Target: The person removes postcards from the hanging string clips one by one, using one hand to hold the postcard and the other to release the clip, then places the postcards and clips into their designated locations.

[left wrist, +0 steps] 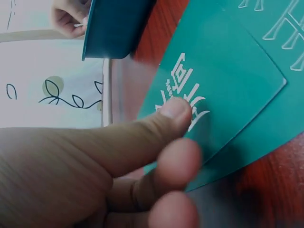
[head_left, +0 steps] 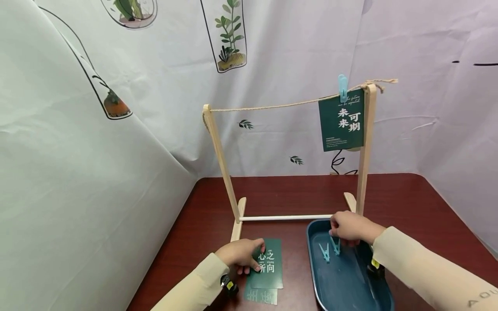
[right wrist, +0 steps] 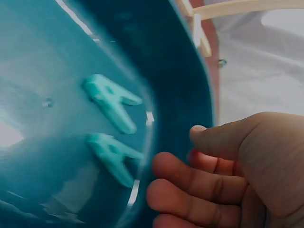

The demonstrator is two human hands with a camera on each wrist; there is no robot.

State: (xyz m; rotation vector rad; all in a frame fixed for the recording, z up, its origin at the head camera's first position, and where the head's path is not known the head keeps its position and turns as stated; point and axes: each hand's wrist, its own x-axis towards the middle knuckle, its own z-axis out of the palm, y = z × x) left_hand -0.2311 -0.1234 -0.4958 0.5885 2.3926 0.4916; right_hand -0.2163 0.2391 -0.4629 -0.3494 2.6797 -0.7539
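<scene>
Head view, from the left: the wooden frame (head_left: 221, 160) carries a cord (head_left: 272, 106) across its top. Below it, we have the left hand (head_left: 240, 254) over the upper card (head_left: 272, 274), thumb and index finger spread with nothing pinched between them; whether the thumb bears on the card we cannot tell. The upper card lies flat on the table (head_left: 295, 242), partly covering the lower card (head_left: 261, 298). Further right, the left clip (head_left: 325, 252) and the right clip (head_left: 335, 246) lie loose in the tray (head_left: 346, 287). A hung card (head_left: 341, 123) is fastened to the cord by the cord clip (head_left: 343, 88). We have the right hand (head_left: 352, 226) over the tray's edge, near the right clip; the right wrist view shows its fingers curved, thumb apart, holding nothing. We judge the step in hand to be collecting a card and clip for hanging. The next move calls for us to lift the upper card by its edge and pinch one clip.
</scene>
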